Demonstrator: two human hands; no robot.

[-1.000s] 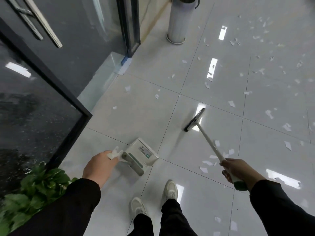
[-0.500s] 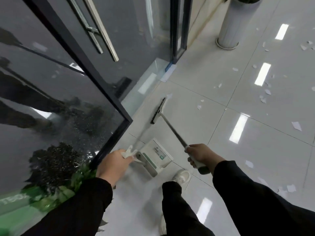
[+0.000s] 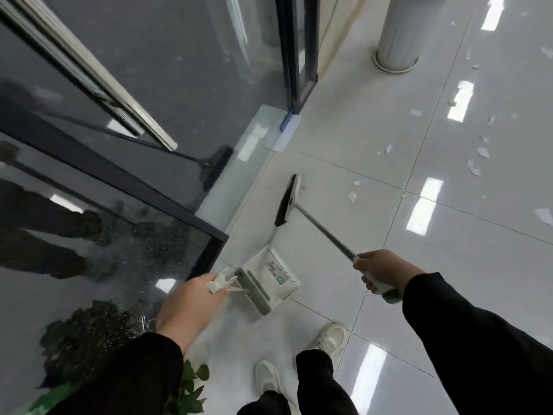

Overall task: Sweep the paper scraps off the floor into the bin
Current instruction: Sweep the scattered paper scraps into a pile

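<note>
My left hand (image 3: 191, 304) grips the white handle of a grey-and-white dustpan (image 3: 269, 280), which hangs low over the floor by the glass wall's corner. In my right hand (image 3: 380, 271) is the grip of a long-handled broom, whose black-bristled head (image 3: 287, 200) sits near the floor just beyond the dustpan. White paper scraps (image 3: 475, 163) lie scattered on the glossy tiles to the right of the broom head, with a few small ones (image 3: 353, 194) close to it. A tall cylindrical metal bin (image 3: 398, 40) stands at the top right.
A dark glass wall with a black frame (image 3: 149, 193) and a glass door with a long metal handle (image 3: 98, 82) fill the left side. A green plant (image 3: 188, 387) sits at the bottom left beside my legs. My white shoes (image 3: 329, 339) stand on the tiles.
The view has swung left towards the glass wall. The broom head has swept leftwards from the open floor to a spot in front of the dustpan. Both hands keep their grips.
</note>
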